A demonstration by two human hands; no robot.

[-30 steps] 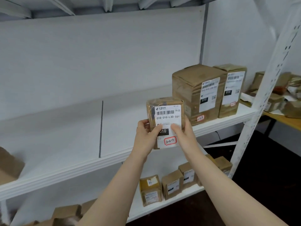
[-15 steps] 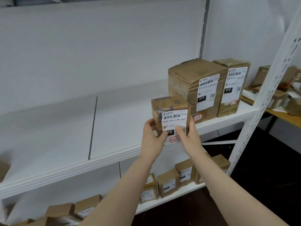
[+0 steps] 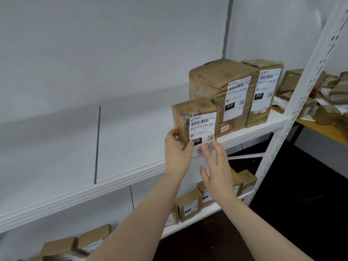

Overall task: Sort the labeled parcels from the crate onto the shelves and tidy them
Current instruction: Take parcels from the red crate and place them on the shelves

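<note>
White shelf (image 3: pixel 131 147); brown white-labeled parcel (image 3: pixel 195 117) clasped in left hand (image 3: pixel 177 153); right hand (image 3: pixel 216 166) fingers splayed.

The light is bright and soft on the white shelf (image 3: pixel 131 140). The floor (image 3: pixel 301 204) at 4 o'clock is dark. The right hand (image 3: pixel 216 166) looks smeared. The post (image 3: pixel 301 102) at 2 o'clock leans. Boxes (image 3: pixel 62 247) at 7 o'clock are fuzzy.

Person, two bare hands. Left hand (image 3: pixel 177 153): bare, outline sharp, thumbnail looks short. Right hand (image 3: pixel 216 166): bare, fingers (image 3: pixel 219 147) smeared by motion blur, nails unreadable. Left forearm (image 3: pixel 143 213) and right forearm (image 3: pixel 263 228): both bare along the whole visible length, slim, smooth. Whether sleeves start higher up cannot be told, cut by the frame edge.
</note>
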